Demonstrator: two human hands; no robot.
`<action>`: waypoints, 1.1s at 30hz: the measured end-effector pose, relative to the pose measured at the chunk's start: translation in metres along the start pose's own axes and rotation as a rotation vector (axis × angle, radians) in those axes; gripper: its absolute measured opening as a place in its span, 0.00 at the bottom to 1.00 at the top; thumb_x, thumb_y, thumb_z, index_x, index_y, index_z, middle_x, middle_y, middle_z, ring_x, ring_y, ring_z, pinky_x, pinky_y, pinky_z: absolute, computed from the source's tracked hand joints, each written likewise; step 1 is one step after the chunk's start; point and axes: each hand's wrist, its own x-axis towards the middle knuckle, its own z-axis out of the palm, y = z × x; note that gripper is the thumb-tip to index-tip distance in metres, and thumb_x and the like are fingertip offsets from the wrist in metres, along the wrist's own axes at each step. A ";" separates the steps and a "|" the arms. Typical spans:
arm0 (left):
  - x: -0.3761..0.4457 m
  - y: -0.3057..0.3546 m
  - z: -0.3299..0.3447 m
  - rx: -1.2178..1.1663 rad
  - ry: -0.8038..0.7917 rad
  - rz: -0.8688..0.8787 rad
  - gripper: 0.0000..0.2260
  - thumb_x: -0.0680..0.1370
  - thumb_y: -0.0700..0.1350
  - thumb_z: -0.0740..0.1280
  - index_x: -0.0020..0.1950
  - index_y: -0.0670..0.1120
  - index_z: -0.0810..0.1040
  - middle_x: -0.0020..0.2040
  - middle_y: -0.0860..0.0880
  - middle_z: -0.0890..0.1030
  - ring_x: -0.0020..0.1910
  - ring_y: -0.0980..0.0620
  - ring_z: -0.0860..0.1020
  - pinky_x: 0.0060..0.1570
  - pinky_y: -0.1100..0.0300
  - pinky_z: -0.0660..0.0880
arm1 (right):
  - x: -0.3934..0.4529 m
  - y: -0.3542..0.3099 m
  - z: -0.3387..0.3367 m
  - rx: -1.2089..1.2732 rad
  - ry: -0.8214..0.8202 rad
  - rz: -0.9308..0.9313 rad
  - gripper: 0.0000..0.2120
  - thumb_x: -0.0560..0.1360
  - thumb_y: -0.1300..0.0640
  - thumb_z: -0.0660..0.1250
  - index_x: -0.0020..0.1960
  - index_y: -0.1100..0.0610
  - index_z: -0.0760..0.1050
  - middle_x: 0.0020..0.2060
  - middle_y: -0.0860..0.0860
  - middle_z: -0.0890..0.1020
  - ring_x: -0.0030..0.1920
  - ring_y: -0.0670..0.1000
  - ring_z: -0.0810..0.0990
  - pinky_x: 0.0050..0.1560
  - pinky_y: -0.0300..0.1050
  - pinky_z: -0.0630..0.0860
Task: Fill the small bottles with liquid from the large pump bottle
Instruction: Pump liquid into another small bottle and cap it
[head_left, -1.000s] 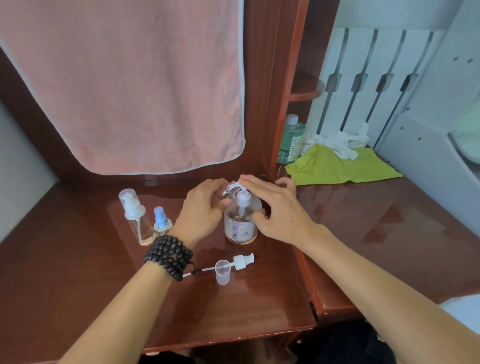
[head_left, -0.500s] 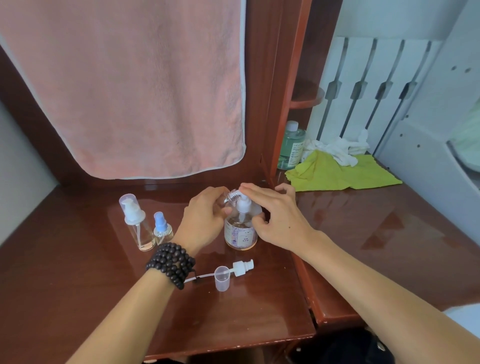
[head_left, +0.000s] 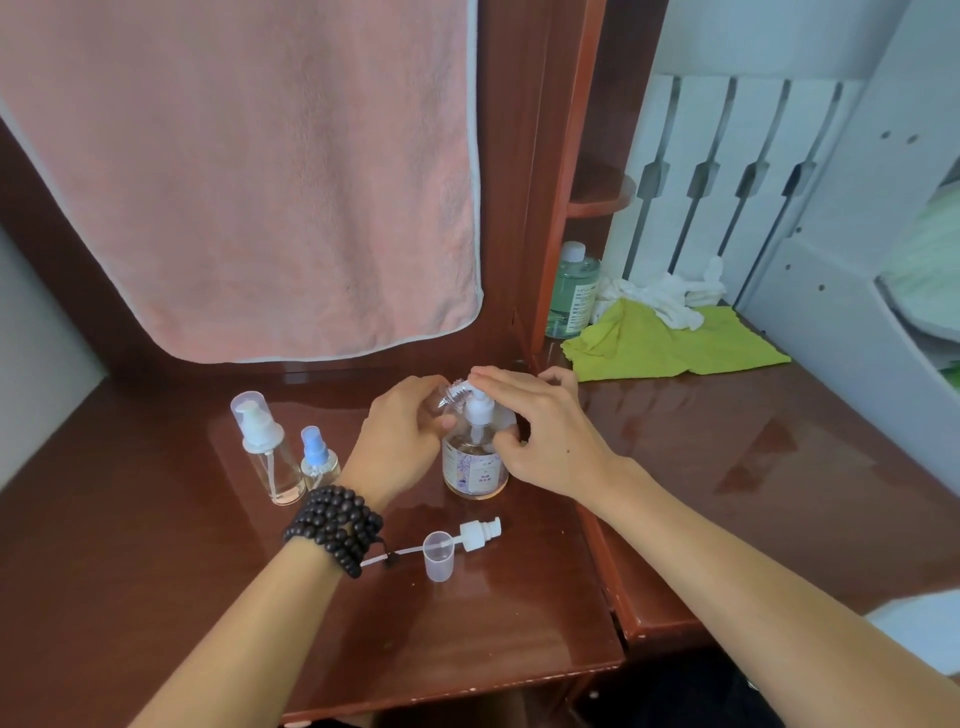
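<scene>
From the head camera, the pump bottle (head_left: 475, 465) stands upright on the brown desk (head_left: 156, 571), between both hands. The left hand (head_left: 402, 439) curls round a small bottle (head_left: 451, 395), holding it tilted at the pump's nozzle. The right hand (head_left: 540, 426) lies over the pump head with fingers stretched flat on top, thumb against the bottle's shoulder. Left of them two capped small bottles (head_left: 291, 452) stand side by side. Nearer the person lie a loose pump top (head_left: 475, 531) and a clear cap (head_left: 436, 556), just beside each other.
</scene>
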 end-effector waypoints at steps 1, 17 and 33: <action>0.000 0.000 0.000 -0.008 0.002 -0.004 0.12 0.74 0.40 0.69 0.56 0.51 0.78 0.46 0.52 0.78 0.46 0.51 0.76 0.52 0.49 0.74 | 0.000 -0.001 -0.001 0.001 -0.005 0.002 0.31 0.66 0.60 0.62 0.69 0.52 0.78 0.69 0.46 0.78 0.69 0.39 0.74 0.64 0.53 0.63; 0.000 0.007 -0.008 0.007 -0.008 0.009 0.10 0.74 0.39 0.69 0.55 0.49 0.78 0.46 0.48 0.79 0.45 0.50 0.76 0.48 0.58 0.71 | -0.002 -0.002 -0.004 -0.040 0.021 -0.052 0.33 0.64 0.61 0.63 0.70 0.53 0.77 0.70 0.46 0.77 0.70 0.41 0.73 0.66 0.55 0.61; 0.002 0.008 -0.011 -0.018 0.006 0.047 0.10 0.74 0.38 0.69 0.55 0.47 0.78 0.45 0.48 0.78 0.42 0.55 0.74 0.44 0.69 0.67 | -0.001 -0.003 -0.004 -0.071 0.049 -0.096 0.34 0.65 0.59 0.62 0.72 0.54 0.75 0.72 0.46 0.75 0.73 0.43 0.70 0.67 0.53 0.59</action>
